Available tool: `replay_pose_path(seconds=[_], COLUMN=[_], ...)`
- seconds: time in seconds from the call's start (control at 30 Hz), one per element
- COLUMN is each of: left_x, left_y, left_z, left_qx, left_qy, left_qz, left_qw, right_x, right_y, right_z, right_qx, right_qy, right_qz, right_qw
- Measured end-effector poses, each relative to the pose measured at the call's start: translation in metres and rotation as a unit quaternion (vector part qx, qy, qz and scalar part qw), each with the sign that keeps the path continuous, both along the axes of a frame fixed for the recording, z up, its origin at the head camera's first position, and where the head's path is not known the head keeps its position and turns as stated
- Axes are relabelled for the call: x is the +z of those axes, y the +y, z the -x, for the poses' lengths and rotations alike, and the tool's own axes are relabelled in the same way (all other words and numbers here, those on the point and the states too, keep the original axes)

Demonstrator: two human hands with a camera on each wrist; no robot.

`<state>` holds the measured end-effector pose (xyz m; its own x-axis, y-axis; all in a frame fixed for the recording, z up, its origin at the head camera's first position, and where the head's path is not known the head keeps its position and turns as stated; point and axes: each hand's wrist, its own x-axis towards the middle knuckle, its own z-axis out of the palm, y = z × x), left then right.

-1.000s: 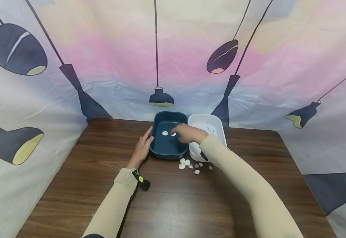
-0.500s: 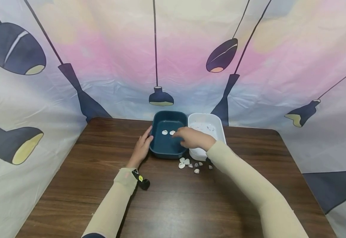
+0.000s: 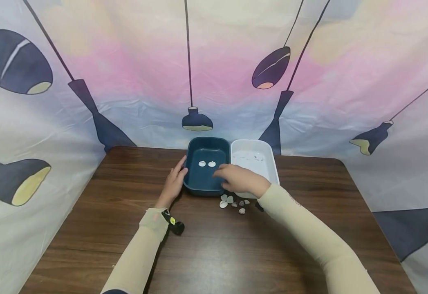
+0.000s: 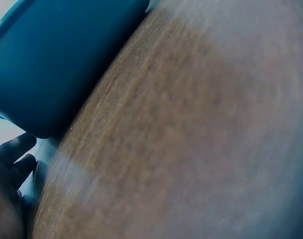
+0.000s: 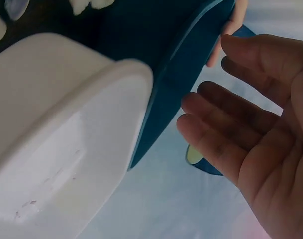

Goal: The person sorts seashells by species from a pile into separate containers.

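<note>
Two white shells, the left one and the right one, lie side by side inside a dark teal tray. My left hand rests its extended fingers against the tray's left side. Over the tray's right rim hovers my right hand, fingers loosely bent; the right wrist view shows its fingers spread with nothing between them. In front of the trays, several white shells sit in a cluster beside several smaller greyish shells on the table.
A white tray with small dark specks on its bottom stands directly right of the teal one, partly covered by my right forearm. Both are on a brown wooden table, close to its back edge. Behind hangs a cloth printed with lamps.
My right hand has drawn back from the right-hand shell in the teal tray, toward me and to the right, uncovering that shell. My left hand has stayed at the tray's side.
</note>
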<state>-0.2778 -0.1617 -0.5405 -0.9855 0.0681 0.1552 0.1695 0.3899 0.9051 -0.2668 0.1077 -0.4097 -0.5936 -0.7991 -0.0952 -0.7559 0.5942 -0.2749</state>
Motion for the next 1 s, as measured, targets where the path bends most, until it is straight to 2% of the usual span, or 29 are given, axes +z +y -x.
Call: replay_pose_path(seconds=[0.27, 0.43, 0.7, 0.87, 1.0], left_x=[-0.002, -0.001, 0.0, 0.0, 0.0], left_y=[-0.001, -0.001, -0.002, -0.002, -0.002], left_z=[-0.001, 0.0, 0.0, 0.0, 0.0], left_qx=[0.002, 0.005, 0.004, 0.002, 0.002], left_qy=[-0.004, -0.002, 0.0, 0.001, 0.001], left_qz=[0.006, 0.006, -0.003, -0.003, 0.001], left_qw=[1.0, 1.0, 1.0, 1.0, 1.0], right_x=[0.0, -0.006, -0.017, -0.032, -0.044], right_y=[0.0, 0.001, 0.0, 0.001, 0.003], right_z=[-0.023, -0.035, -0.042, -0.046, -0.049], right_qx=[0.018, 0.012, 0.019, 0.04, 0.035], right_qy=[0.033, 0.02, -0.005, 0.001, 0.021], right_qz=[0.015, 0.015, 0.016, 0.001, -0.014], right_qw=[0.999, 1.0, 1.0, 0.999, 0.999])
